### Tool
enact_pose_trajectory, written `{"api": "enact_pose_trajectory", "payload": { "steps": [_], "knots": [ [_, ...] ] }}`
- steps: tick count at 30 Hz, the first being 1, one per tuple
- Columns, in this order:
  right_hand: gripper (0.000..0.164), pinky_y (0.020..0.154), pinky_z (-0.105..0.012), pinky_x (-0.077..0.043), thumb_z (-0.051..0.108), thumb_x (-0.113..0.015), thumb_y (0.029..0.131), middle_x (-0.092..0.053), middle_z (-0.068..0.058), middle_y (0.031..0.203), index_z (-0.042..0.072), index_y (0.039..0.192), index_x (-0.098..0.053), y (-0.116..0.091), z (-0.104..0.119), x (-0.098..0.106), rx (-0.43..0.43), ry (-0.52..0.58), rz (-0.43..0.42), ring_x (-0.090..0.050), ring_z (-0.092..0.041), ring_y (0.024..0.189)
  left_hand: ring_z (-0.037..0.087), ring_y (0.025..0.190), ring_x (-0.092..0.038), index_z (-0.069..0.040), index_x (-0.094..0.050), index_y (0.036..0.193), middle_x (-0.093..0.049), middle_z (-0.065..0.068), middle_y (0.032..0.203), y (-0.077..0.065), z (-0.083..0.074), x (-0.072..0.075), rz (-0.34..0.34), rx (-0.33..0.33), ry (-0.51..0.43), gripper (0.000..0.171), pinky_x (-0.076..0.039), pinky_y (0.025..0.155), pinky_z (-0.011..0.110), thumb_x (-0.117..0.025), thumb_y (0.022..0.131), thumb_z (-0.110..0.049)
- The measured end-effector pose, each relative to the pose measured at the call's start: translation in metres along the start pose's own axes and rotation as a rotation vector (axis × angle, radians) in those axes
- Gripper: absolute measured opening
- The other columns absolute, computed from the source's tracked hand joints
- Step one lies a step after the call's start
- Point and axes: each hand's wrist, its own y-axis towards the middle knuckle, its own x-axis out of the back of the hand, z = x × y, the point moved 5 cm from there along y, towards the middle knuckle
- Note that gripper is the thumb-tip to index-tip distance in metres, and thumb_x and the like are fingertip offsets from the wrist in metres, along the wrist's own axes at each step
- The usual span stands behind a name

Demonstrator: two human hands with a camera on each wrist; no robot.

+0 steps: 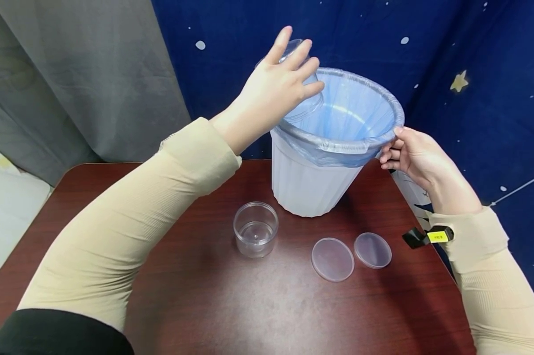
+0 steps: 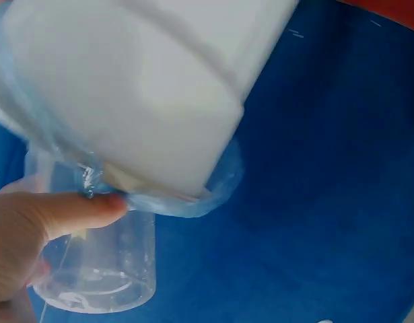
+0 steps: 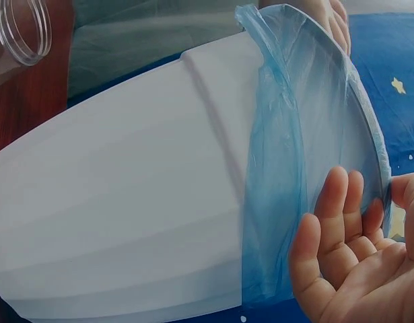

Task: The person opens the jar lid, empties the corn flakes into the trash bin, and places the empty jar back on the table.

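My left hand grips a clear plastic jar, tilted with its mouth over the left side of a white trash bin. In the left wrist view the thumb lies across the jar, right by the bin's rim. A blue plastic bag lines the bin and folds over its rim. My right hand holds that rim on the right side, thumb on top and fingers curled beneath, as the right wrist view also shows. Inside the bin, only the blue liner shows.
Another clear jar stands uncovered on the dark red table. Two round clear lids lie to its right. A blue curtain with stars and a grey curtain hang behind. A black strap sticks out from the right cuff.
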Motion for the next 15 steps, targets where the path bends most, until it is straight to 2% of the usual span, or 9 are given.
{"api": "enact_pose_trajectory", "payload": {
  "steps": [2,15],
  "knots": [
    [0.020,0.062,-0.030,-0.052,0.020,-0.049,0.101,-0.060,-0.005,0.071,0.007,0.088,-0.058,-0.0005,-0.0006,-0.0002,-0.002,-0.001,0.000,-0.060,-0.018,0.063,0.034,0.139,-0.022,-0.022,-0.047,0.140,-0.042,0.014,0.143,0.0009,-0.0001,-0.0007,0.021,0.001,-0.011,0.058,-0.009,0.110,0.056,-0.052,0.092,0.009],
    [0.019,0.062,-0.030,-0.052,0.020,-0.048,0.101,-0.060,-0.005,0.071,0.007,0.089,-0.056,-0.0006,0.0003,-0.0004,0.000,-0.003,-0.007,-0.060,-0.018,0.062,0.029,0.142,-0.016,-0.024,-0.045,0.142,-0.037,0.012,0.148,-0.0039,-0.0003,-0.0016,-0.068,-0.055,-0.012,0.058,-0.007,0.111,0.054,-0.050,0.094,0.008]
  ]
}}
